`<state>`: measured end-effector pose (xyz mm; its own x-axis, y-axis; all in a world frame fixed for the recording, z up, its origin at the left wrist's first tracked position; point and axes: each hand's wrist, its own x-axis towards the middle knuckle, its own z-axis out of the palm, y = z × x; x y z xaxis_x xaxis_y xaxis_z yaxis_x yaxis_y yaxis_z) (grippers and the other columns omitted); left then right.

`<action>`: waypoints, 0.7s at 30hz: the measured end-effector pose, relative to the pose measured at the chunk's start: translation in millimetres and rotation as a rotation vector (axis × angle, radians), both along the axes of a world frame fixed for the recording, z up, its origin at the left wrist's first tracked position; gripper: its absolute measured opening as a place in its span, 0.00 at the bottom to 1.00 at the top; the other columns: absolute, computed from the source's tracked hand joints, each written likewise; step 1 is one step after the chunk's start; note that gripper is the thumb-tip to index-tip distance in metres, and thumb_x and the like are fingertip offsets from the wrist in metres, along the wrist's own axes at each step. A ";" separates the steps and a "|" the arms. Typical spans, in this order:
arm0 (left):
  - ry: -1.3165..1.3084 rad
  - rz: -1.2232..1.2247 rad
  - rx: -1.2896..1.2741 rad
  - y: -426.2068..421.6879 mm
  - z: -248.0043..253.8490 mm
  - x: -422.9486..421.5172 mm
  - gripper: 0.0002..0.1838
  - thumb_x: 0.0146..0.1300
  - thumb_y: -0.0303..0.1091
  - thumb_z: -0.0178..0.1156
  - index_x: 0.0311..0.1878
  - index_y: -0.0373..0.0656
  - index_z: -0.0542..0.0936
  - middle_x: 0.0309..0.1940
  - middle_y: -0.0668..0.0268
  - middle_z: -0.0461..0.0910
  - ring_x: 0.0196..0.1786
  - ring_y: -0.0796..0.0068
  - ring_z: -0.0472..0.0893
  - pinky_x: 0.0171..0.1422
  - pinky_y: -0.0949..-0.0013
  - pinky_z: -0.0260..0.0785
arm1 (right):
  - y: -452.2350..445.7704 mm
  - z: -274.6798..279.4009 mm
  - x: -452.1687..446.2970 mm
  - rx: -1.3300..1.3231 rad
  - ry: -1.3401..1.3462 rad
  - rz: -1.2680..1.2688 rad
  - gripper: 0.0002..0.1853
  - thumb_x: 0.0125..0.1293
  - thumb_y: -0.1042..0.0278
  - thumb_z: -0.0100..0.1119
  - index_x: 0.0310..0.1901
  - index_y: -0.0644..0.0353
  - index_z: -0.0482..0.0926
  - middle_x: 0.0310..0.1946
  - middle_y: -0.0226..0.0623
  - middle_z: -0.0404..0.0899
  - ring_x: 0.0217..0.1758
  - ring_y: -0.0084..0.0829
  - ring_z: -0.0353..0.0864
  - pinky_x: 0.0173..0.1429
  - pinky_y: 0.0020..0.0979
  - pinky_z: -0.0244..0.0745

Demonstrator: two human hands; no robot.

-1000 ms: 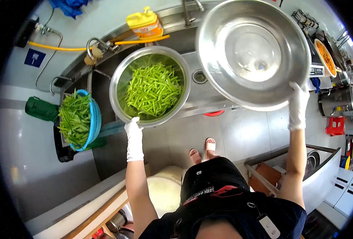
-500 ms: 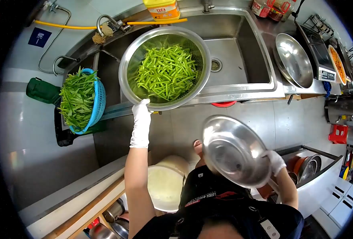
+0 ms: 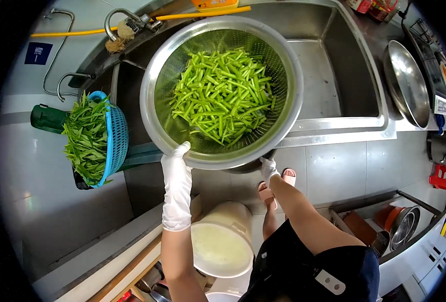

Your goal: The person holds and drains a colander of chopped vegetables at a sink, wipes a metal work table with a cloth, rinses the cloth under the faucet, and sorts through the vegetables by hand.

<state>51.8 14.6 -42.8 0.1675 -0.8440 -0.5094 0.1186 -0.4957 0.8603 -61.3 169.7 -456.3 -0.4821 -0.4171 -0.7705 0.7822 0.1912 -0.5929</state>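
My left hand [image 3: 176,173], in a white glove, grips the near rim of a perforated steel colander [image 3: 157,138], thumb over the edge. The colander holds a heap of short-cut green stems [image 3: 223,95]. My right hand [image 3: 269,170], also gloved, is below the colander's near right side. It holds the edge of a steel basin [image 3: 253,165], which is mostly hidden under the colander; its fingers are partly covered. To the left, a blue plastic basket [image 3: 116,141] full of long green leaves [image 3: 86,136] leans against the sink side.
Behind the colander is a double steel sink [image 3: 313,75] with a faucet [image 3: 122,22] and yellow hose [image 3: 203,13]. A steel bowl [image 3: 409,83] rests on the right counter. Near my feet stand a white bucket [image 3: 223,246] of cloudy liquid and an open drawer [image 3: 369,221] of pans.
My right hand has carried the steel basin from my right side to beneath the colander. The colander, in my left hand, has come closer to me and appears larger.
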 end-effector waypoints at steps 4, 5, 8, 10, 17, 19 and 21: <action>-0.018 -0.015 0.002 -0.8 -4.8 -0.1 0.17 0.54 0.21 0.60 0.48 0.33 0.72 0.38 0.63 0.74 0.39 0.72 0.76 0.45 0.68 0.70 | -23.4 -1.4 -14.1 0.007 -0.008 0.039 0.17 0.60 0.66 0.55 0.52 0.54 0.75 0.40 0.33 0.81 0.41 0.34 0.76 0.46 0.33 0.70; -0.016 -0.017 -0.002 1.2 -5.8 -1.9 0.17 0.53 0.23 0.61 0.47 0.32 0.72 0.38 0.63 0.74 0.39 0.73 0.76 0.46 0.69 0.69 | -25.6 0.2 -19.2 0.035 -0.004 0.091 0.17 0.61 0.66 0.55 0.52 0.54 0.75 0.41 0.33 0.81 0.42 0.34 0.76 0.47 0.32 0.71; -0.040 -0.018 -0.001 -1.7 -8.5 -3.2 0.17 0.52 0.24 0.62 0.45 0.31 0.73 0.38 0.63 0.75 0.38 0.74 0.75 0.47 0.71 0.68 | -30.6 20.2 -40.2 0.124 0.014 0.305 0.16 0.64 0.64 0.53 0.53 0.55 0.75 0.42 0.33 0.81 0.44 0.33 0.76 0.48 0.32 0.72; -0.050 -0.010 0.018 -2.1 -10.0 -3.6 0.16 0.52 0.24 0.62 0.45 0.31 0.74 0.38 0.63 0.75 0.39 0.74 0.75 0.47 0.72 0.68 | -31.7 57.8 -62.4 0.224 0.080 0.622 0.16 0.65 0.62 0.51 0.53 0.56 0.75 0.42 0.33 0.81 0.46 0.32 0.77 0.49 0.31 0.72; 0.093 0.022 0.055 -2.6 -10.5 -14.0 0.16 0.52 0.17 0.59 0.46 0.32 0.73 0.39 0.62 0.76 0.41 0.69 0.78 0.50 0.67 0.71 | -13.7 304.3 -145.8 -0.178 -0.023 1.269 0.15 0.70 0.61 0.48 0.47 0.62 0.80 0.38 0.36 0.82 0.44 0.27 0.80 0.48 0.27 0.75; 0.112 0.038 0.018 -1.3 -14.0 -16.6 0.13 0.52 0.18 0.60 0.43 0.33 0.74 0.36 0.62 0.77 0.35 0.70 0.78 0.40 0.68 0.73 | 6.8 362.5 -174.8 -0.397 0.181 1.132 0.13 0.69 0.65 0.51 0.41 0.66 0.81 0.32 0.36 0.82 0.33 0.23 0.79 0.43 0.25 0.75; 0.067 0.045 -0.033 -1.8 -16.3 -20.4 0.11 0.51 0.19 0.61 0.39 0.34 0.74 0.31 0.63 0.77 0.29 0.72 0.78 0.30 0.70 0.71 | 5.2 391.2 -205.6 -0.394 0.269 0.816 0.13 0.68 0.63 0.53 0.45 0.64 0.78 0.32 0.34 0.81 0.35 0.21 0.78 0.43 0.26 0.76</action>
<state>31.4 12.7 -59.1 0.1722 -0.8531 -0.4926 0.1975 -0.4600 0.8657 -266.9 174.9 -65.2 -0.0671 -0.9109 -0.4071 0.3224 0.3664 -0.8728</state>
